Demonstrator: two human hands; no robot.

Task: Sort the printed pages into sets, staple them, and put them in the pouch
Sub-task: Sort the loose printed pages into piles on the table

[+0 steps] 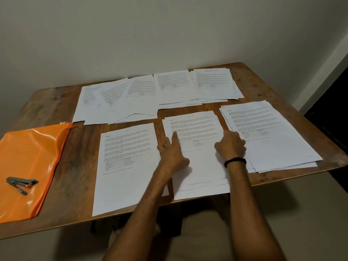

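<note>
I see my left hand [172, 153] lying open, fingers spread, on the middle stack of pages [205, 166] at the front edge of the table [75, 166]. My right hand [230, 146] bends over the stack's right side, and I cannot tell whether it grips.

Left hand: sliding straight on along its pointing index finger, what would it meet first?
The left hand rests on the middle stack. Going straight on, it would run up that top page, then cross a bare strip of table and probably meet the back row of pages.
</note>
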